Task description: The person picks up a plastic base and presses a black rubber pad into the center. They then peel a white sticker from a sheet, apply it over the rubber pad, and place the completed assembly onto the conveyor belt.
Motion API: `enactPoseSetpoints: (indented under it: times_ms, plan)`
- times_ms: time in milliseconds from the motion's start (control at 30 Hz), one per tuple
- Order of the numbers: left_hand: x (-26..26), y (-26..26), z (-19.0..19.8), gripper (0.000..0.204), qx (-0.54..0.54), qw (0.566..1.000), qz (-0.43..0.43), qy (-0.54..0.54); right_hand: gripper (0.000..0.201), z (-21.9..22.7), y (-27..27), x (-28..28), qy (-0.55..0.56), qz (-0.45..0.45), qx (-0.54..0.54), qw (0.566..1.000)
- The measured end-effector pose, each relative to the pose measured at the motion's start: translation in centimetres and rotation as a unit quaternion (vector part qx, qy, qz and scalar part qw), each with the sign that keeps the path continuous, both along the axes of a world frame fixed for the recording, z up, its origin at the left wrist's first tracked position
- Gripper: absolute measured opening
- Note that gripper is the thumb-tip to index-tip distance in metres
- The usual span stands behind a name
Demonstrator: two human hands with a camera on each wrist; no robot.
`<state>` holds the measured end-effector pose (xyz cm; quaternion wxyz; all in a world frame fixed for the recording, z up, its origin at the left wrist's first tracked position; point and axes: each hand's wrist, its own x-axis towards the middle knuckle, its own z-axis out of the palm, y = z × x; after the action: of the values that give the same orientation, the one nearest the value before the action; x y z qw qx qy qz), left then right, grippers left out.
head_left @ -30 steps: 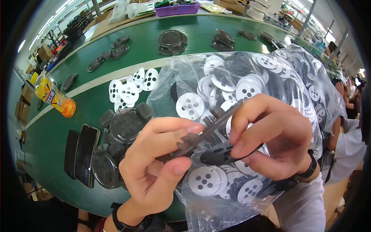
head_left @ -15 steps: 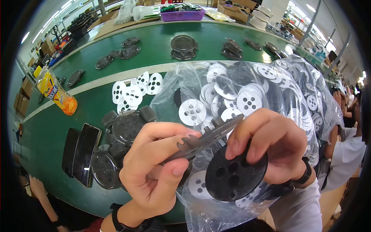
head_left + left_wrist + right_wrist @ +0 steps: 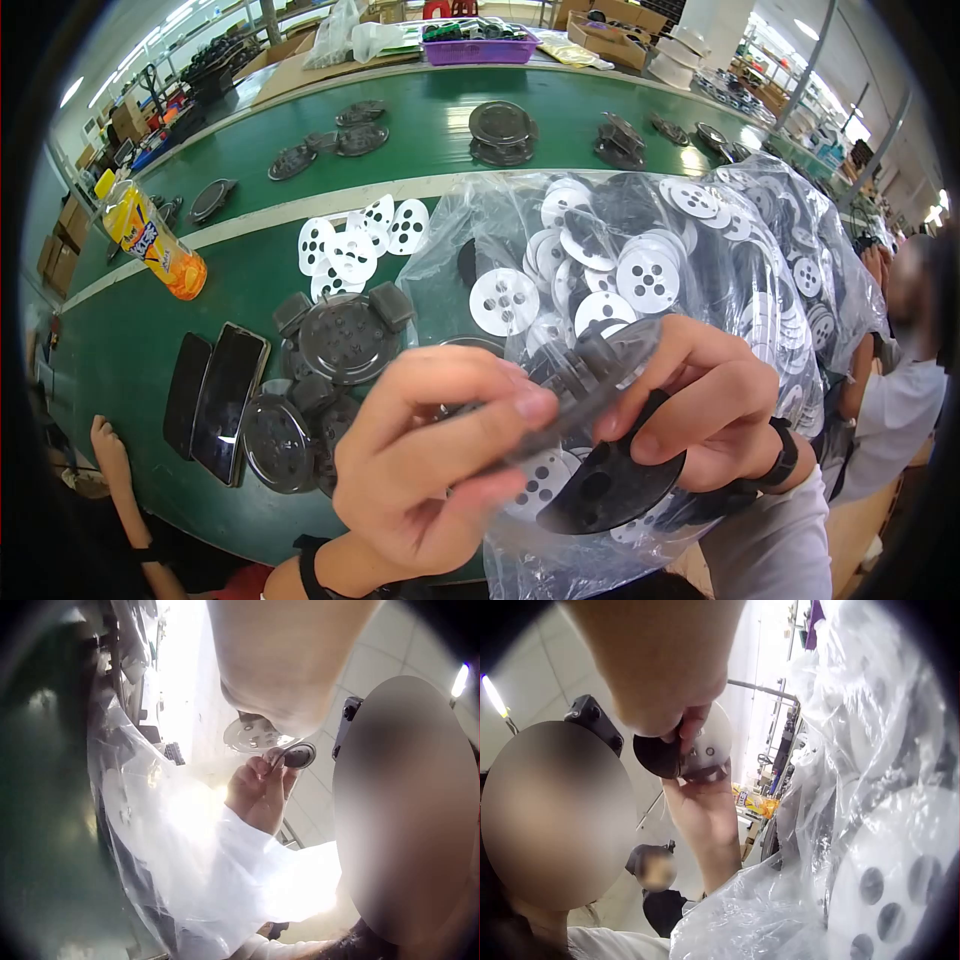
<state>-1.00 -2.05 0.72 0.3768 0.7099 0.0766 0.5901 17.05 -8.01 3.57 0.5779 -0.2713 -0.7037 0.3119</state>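
In the head view my left hand (image 3: pixel 425 450) grips a dark translucent round plastic part (image 3: pixel 592 378) with raised posts, tilted edge-on. My right hand (image 3: pixel 710 400) pinches a thin black disc with holes (image 3: pixel 612 492) just below that part, its fingertips right at the part's far edge. The right wrist view shows the black disc (image 3: pixel 658 756) overlapping the translucent part (image 3: pixel 709 750). Beneath both hands lies a clear plastic bag (image 3: pixel 440 235) of white discs with holes (image 3: pixel 504 302).
Loose white perforated sheets (image 3: pixel 352 256) lie left of the bag, near a stack of dark plastic parts (image 3: pixel 348 340). Two phones (image 3: pixel 240 390) and an orange drink bottle (image 3: pixel 150 240) stand farther left. More dark parts (image 3: pixel 503 125) sit on the green belt (image 3: pixel 420 130) behind. People are at both sides.
The black disc swung from nearly flat to facing the camera, then tilted partly behind the right fingers. The translucent part turned and moved slightly right and down with my left hand.
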Motion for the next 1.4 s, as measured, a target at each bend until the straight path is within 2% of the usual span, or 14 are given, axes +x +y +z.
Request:
enactPoseSetpoints:
  times_ms: [33, 100, 200, 300, 367, 433, 633, 1000, 1267, 1300, 1367, 1400]
  plan:
    - [-0.1, 0.1, 0.2, 0.026, 0.0, 1.0, 0.0, -0.001, 0.02, 0.0, 0.1, 0.0, -0.02, -0.027, 0.035, 0.999]
    - [-0.3, 0.3, 0.6, 0.035, 0.1, 0.991, -0.041, 0.08, 0.021, 0.2, 0.1, 0.2, -0.043, -0.054, 0.073, 0.995]
    - [-0.6, -0.6, 0.4, 0.032, 0.064, 0.993, -0.05, 0.08, 0.022, 0.5, -0.2, 0.6, -0.08, -0.042, 0.083, 0.992]
    - [-1.0, -0.9, 0.6, 0.031, 0.043, 0.995, -0.046, 0.075, 0.024, 0.4, -0.7, -0.3, -0.019, -0.087, 0.078, 0.993]
    - [-0.8, -1.1, 0.5, 0.031, 0.036, 0.995, -0.051, 0.08, 0.025, 0.4, -0.9, -0.3, -0.021, -0.105, 0.069, 0.992]
    - [-0.2, -1.3, 0.0, 0.033, 0.018, 0.999, -0.04, 0.026, 0.025, 0.4, -1.0, -0.2, -0.025, -0.112, 0.059, 0.992]
    - [0.4, -1.7, -0.3, 0.036, -0.037, 0.999, -0.021, -0.011, 0.026, 0.3, -0.9, 0.0, -0.058, -0.127, 0.043, 0.989]
    - [-0.1, -1.6, -0.2, 0.036, -0.049, 0.997, -0.053, -0.024, 0.023, 0.1, -0.9, -0.4, -0.039, -0.139, 0.048, 0.988]
    - [-0.2, -1.7, -0.2, 0.038, -0.064, 0.997, -0.049, 0.01, 0.021, 0.0, -0.8, -0.8, 0.031, -0.114, -0.024, 0.993]
    - [-0.1, -1.7, -0.3, 0.038, -0.082, 0.995, -0.049, 0.004, 0.021, 0.2, -1.0, -0.7, 0.033, -0.115, -0.027, 0.992]
    - [0.2, -2.0, -0.4, 0.038, -0.103, 0.993, -0.05, 0.0, 0.019, 0.7, -1.4, -0.5, 0.006, -0.115, -0.105, 0.988]
    - [0.3, -2.1, -0.5, 0.04, -0.145, 0.988, -0.06, -0.009, 0.019, 0.8, -1.5, -0.6, 0.008, -0.116, -0.107, 0.987]
